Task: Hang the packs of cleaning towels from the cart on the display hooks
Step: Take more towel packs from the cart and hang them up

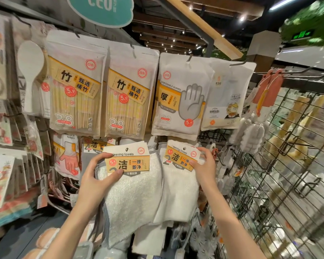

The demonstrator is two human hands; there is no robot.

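Head view: a shop display wall, hooks loaded with flat glossy pouches. Top row, two clear-fronted packs of bamboo chopsticks (74, 81) side by side, pale sticks showing through the film under yellow labels; to their right a white matte pouch of disposable gloves (180, 96) with a grey hand printed on it, then another white pouch (226, 96). Far left a white plastic rice paddle (30, 71). Right side a black wire grid panel (288, 174) carrying fluffy bottle brushes (254, 135) with orange handles. Lower row, centre: two packs of cleaning towels, each a soft, nubbly white cloth folded under a stiff card header in yellow and white. The left towel pack (133, 184) is held up in front of the display, tilted slightly; the left hand (99, 176) grips its left edge, thumb pressed on the card face, fingers (103, 157) curled over the top corner and behind. The right towel pack (178, 184) sits just beside it, cloth edges overlapping; whether it is on a hook cannot be told. The right hand (204, 167) pinches the right end of its card header, fingertips closed on the card edge, thumb underneath.
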